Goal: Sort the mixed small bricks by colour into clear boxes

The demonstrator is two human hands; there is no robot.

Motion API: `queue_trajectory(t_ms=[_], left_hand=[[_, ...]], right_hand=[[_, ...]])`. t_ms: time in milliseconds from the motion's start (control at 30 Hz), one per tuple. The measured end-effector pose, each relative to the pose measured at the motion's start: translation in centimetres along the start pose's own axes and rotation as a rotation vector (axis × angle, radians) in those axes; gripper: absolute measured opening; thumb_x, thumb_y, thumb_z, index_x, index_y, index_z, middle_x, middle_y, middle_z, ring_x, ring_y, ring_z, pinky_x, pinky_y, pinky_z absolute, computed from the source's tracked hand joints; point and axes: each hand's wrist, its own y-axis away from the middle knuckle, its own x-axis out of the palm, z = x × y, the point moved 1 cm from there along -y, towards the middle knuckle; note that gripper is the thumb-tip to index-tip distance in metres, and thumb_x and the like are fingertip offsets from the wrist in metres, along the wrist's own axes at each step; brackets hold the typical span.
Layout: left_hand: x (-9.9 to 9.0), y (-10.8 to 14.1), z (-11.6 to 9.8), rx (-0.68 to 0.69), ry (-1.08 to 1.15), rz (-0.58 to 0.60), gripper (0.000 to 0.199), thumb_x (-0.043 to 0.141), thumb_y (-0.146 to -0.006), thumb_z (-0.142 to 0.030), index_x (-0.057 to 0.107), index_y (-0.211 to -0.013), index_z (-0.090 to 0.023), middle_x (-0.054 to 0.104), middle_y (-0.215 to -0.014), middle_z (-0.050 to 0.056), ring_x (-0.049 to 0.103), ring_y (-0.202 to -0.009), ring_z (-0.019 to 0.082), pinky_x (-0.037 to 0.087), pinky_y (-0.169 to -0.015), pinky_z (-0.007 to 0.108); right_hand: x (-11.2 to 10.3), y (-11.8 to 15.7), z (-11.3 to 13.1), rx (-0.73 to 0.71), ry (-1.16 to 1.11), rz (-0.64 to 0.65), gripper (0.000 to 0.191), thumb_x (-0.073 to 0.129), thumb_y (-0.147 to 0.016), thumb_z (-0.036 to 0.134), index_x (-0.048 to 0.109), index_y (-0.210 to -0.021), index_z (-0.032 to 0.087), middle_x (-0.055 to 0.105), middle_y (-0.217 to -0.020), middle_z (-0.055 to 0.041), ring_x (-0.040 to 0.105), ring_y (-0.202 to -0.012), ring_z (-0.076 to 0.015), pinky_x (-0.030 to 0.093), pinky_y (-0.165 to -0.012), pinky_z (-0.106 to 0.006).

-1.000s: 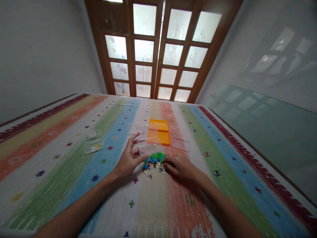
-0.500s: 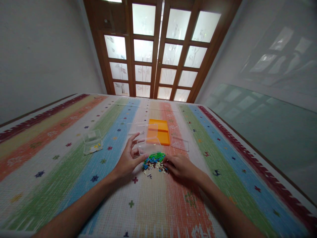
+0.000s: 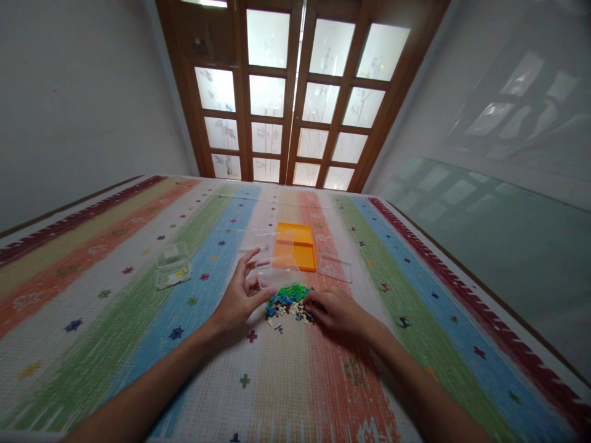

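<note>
Two bare hands are at work over a cloth-covered desk (image 3: 284, 381). A pile of small bricks (image 3: 290, 295), in green, blue, brown and cream, lies loose on the cloth between them; a few cream pieces are scattered at its near edge.

The left hand (image 3: 236, 296) is unclenched, fingers spread and thumb extended to the pile's left edge. Its fingers are beside a clear container (image 3: 279, 275) standing just behind the pile; contact with that container cannot be confirmed.

The right hand (image 3: 336, 309) is at the pile's right edge, fingers bent and fingertips drawn together among the bricks. Whether it grips a piece cannot be determined.

Behind the container lies an orange tray (image 3: 296, 253) with two sections. A clear shallow lid (image 3: 335, 268) rests to its right. Well apart on the left, an open clear box (image 3: 172, 264) contains yellow pieces (image 3: 181, 272).
</note>
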Motion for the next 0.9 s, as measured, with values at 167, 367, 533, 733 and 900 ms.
queue_trajectory(t_ms=[167,367,533,733,900], left_hand=[[-0.09,-0.05,0.15,-0.004,-0.010,-0.014,0.088,0.083,-0.072,-0.029,0.035,-0.146,-0.034,0.048,-0.139,0.010,0.063,-0.080,0.010,0.055,-0.079,0.032],[0.01,0.04,0.11,-0.003,-0.007,-0.004,0.089,0.082,-0.073,-0.029,0.034,-0.147,-0.035,0.047,-0.140,0.011,0.064,-0.081,0.011,0.055,-0.080,0.034],[0.06,0.11,0.00,-0.011,0.001,0.000,0.091,0.083,-0.072,-0.030,0.032,-0.147,-0.034,0.045,-0.142,0.013,0.065,-0.083,0.012,0.055,-0.081,0.033],[-0.01,0.02,0.09,0.001,0.013,0.003,0.090,0.084,-0.072,-0.029,0.034,-0.147,-0.034,0.046,-0.143,0.013,0.065,-0.082,0.012,0.056,-0.078,0.032],[0.02,0.02,0.07,-0.013,0.003,0.007,0.089,0.082,-0.073,-0.030,0.032,-0.147,-0.035,0.045,-0.144,0.012,0.066,-0.085,0.012,0.056,-0.081,0.034]], right_hand=[[-0.21,-0.04,-0.03,0.010,0.021,0.022,0.017,0.050,-0.098,0.025,0.064,-0.102,0.016,0.073,-0.093,-0.0090,0.065,-0.081,-0.0204,0.042,-0.073,-0.029],[-0.83,-0.22,0.22,0.022,-0.005,0.022,0.017,0.050,-0.100,0.027,0.063,-0.099,0.016,0.073,-0.089,-0.0081,0.063,-0.078,-0.0190,0.039,-0.069,-0.028],[-0.82,-0.13,-0.11,0.001,0.003,0.000,0.019,0.049,-0.100,0.027,0.065,-0.102,0.016,0.074,-0.093,-0.0086,0.065,-0.081,-0.0200,0.040,-0.071,-0.028],[-0.79,-0.03,-0.30,-0.022,0.031,0.018,0.019,0.051,-0.096,0.020,0.068,-0.102,0.019,0.075,-0.091,-0.0066,0.066,-0.081,-0.0193,0.041,-0.071,-0.027],[-0.55,-0.10,-0.14,-0.024,0.054,0.002,0.021,0.050,-0.098,0.022,0.069,-0.103,0.019,0.075,-0.093,-0.0073,0.067,-0.080,-0.0189,0.041,-0.070,-0.027]])
